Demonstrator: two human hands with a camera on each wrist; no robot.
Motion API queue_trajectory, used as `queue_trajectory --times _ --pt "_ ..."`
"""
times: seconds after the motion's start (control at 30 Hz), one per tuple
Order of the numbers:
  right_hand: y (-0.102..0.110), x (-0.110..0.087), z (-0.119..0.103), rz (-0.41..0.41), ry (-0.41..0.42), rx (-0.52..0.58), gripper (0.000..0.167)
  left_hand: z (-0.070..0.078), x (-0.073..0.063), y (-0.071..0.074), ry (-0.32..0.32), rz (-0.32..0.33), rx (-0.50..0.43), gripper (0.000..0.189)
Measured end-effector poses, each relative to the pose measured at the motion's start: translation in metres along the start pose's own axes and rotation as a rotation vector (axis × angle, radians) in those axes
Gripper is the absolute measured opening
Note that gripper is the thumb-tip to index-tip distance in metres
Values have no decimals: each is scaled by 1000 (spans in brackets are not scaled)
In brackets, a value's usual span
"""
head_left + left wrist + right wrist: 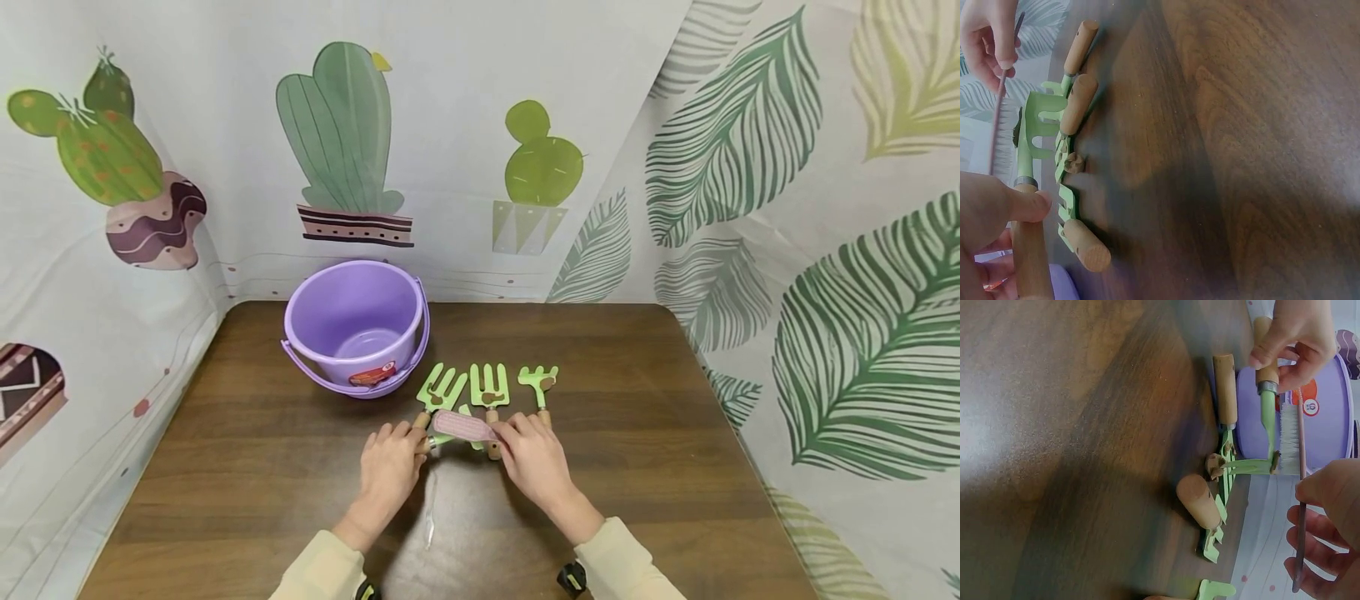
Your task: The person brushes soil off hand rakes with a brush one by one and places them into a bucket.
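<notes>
My left hand point(390, 462) grips the wooden handle point(1032, 250) of a small green hand rake point(1266, 425), with a thumb along the top. The rake's toothed head is held above the table, pointing toward my other hand. In my right hand point(536, 458) is a pink brush point(461, 425), pinched at one end between thumb and fingers. Its white bristles point(1290, 440) face the rake head, and the brush partly covers the rake in the head view. Below them on the table lie a green garden fork point(442, 386), a second fork point(489, 385) and a smaller rake point(538, 379), all wooden-handled with brown patches.
A purple bucket point(300, 321) with its handle lowered stands at the back left of the brown wooden table point(637, 483). Behind the table hangs a pale cloth point(457, 125) printed with cacti and leaves. A black wrist strap point(572, 577) shows by the right sleeve.
</notes>
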State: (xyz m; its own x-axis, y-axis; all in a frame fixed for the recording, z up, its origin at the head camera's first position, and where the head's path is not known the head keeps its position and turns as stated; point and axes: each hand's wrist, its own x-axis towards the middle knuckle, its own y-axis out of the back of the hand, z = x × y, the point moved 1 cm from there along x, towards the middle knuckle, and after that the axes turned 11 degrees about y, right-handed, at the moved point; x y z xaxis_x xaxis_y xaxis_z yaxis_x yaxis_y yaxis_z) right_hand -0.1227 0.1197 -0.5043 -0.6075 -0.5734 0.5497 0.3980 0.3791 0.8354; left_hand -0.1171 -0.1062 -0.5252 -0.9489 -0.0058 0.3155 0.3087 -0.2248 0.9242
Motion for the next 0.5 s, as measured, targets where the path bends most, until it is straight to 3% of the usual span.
queue_trajectory --times 0.5 --pt "4 -7 9 -50 -56 -35 24 -11 -2 -1 -24 70 -16 38"
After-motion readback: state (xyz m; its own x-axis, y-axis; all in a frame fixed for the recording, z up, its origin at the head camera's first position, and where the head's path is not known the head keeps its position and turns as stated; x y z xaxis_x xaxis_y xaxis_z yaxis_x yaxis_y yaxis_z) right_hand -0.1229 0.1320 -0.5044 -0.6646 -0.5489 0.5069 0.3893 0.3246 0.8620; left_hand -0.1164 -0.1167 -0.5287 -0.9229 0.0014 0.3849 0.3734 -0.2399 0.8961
